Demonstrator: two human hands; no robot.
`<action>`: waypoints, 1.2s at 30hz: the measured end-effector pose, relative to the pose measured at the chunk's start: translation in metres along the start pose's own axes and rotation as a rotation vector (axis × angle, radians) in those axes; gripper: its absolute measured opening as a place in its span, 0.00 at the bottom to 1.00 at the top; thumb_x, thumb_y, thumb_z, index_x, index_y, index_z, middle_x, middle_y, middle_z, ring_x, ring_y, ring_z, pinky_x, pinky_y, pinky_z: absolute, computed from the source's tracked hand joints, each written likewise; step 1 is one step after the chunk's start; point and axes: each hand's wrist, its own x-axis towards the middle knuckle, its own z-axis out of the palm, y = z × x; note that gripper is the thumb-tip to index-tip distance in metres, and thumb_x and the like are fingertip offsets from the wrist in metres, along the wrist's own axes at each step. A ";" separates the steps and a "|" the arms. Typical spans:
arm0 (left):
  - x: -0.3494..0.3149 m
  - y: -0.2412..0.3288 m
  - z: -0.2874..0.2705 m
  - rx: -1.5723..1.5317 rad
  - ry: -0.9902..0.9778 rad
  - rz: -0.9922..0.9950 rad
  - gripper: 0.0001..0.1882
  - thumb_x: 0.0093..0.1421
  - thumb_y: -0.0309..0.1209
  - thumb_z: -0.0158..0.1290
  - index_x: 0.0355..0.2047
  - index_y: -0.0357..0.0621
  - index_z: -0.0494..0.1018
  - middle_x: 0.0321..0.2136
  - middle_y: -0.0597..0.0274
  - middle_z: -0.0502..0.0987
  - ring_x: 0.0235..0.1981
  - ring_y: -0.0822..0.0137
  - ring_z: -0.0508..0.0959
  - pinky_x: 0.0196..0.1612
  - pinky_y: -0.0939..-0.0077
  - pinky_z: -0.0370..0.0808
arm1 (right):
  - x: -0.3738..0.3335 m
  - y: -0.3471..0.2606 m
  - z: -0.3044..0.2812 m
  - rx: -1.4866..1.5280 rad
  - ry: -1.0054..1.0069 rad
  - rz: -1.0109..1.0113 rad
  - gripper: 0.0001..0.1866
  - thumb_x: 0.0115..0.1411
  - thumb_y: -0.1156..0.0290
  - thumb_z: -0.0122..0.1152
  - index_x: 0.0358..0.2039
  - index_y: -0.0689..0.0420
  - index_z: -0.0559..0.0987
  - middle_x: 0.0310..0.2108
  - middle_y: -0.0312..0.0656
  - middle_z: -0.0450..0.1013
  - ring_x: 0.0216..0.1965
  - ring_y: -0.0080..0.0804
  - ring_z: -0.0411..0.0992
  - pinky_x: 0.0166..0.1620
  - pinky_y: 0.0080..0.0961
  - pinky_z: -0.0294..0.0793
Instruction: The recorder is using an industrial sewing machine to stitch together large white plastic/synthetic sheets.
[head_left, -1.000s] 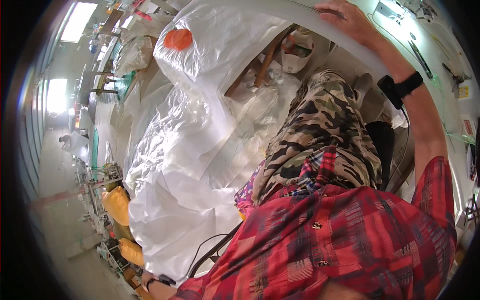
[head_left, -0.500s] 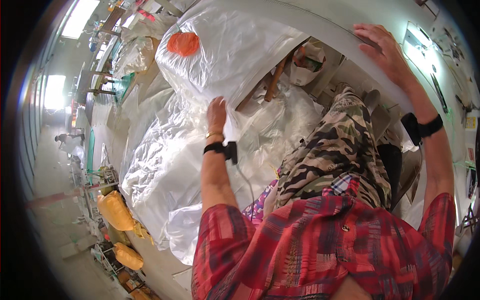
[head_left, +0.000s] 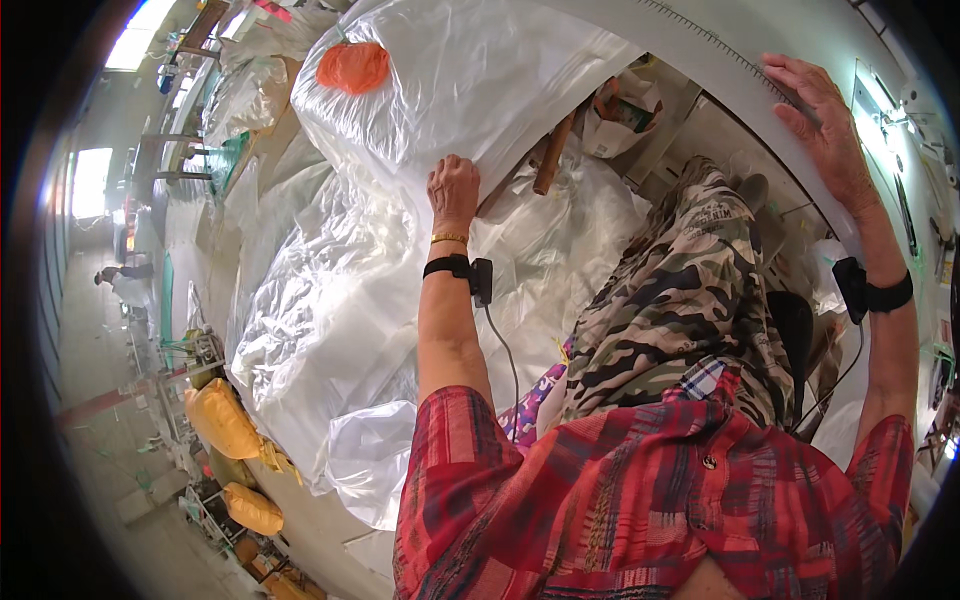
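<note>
Daylit workshop space stretches along the left, where yellow sacks (head_left: 222, 418) are stacked beside metal racks. White plastic sheeting (head_left: 470, 85) is draped over the left part of a white tabletop (head_left: 690, 60) and hangs in crumpled folds past its near edge. At that edge the sheeting is touched by the left hand (head_left: 454, 188), its fingers curled together; whether the film is pinched cannot be told. Near the tabletop's right end, the right hand (head_left: 822, 130) is laid by the front edge, fingers apart, nothing held, just beside a ruler scale (head_left: 715, 42). An orange bundle (head_left: 352, 68) is set at the sheeting's far left corner. Below the tabletop's front edge, a paper bag (head_left: 600, 135) and a wooden bar (head_left: 553, 158) are seen.
</note>
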 end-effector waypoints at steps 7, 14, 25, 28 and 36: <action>0.007 -0.009 0.006 -0.284 0.006 -0.287 0.07 0.51 0.35 0.60 0.27 0.47 0.82 0.31 0.57 0.79 0.36 0.54 0.77 0.41 0.64 0.73 | -0.001 -0.002 -0.002 -0.058 -0.012 -0.010 0.20 0.64 0.62 0.54 0.53 0.58 0.74 0.56 0.40 0.69 0.57 0.39 0.65 0.63 0.33 0.59; 0.014 -0.029 0.023 -0.325 -0.092 -0.401 0.05 0.51 0.34 0.61 0.27 0.49 0.82 0.32 0.59 0.78 0.40 0.55 0.77 0.43 0.62 0.74 | -0.003 0.003 0.001 -0.010 -0.003 0.006 0.19 0.65 0.63 0.53 0.53 0.59 0.74 0.57 0.41 0.69 0.59 0.39 0.64 0.64 0.34 0.58; 0.026 -0.041 0.025 -0.252 -0.203 -0.262 0.11 0.54 0.35 0.53 0.32 0.45 0.80 0.34 0.47 0.79 0.37 0.44 0.78 0.42 0.56 0.75 | -0.005 -0.002 -0.001 0.002 -0.032 0.040 0.18 0.64 0.66 0.52 0.53 0.59 0.74 0.58 0.40 0.68 0.59 0.38 0.63 0.64 0.32 0.58; 0.027 -0.038 0.028 -0.198 -0.162 -0.400 0.11 0.56 0.34 0.50 0.31 0.43 0.78 0.35 0.45 0.79 0.38 0.42 0.77 0.42 0.55 0.74 | -0.005 -0.001 0.000 0.049 0.000 0.019 0.17 0.64 0.68 0.52 0.52 0.58 0.74 0.57 0.40 0.68 0.59 0.37 0.64 0.64 0.33 0.59; 0.033 -0.040 0.016 -0.366 0.211 -0.505 0.11 0.63 0.30 0.44 0.34 0.34 0.72 0.31 0.43 0.77 0.35 0.41 0.75 0.41 0.55 0.71 | 0.002 -0.009 -0.005 0.063 0.011 0.062 0.18 0.61 0.66 0.56 0.50 0.59 0.76 0.52 0.45 0.72 0.55 0.41 0.67 0.60 0.36 0.63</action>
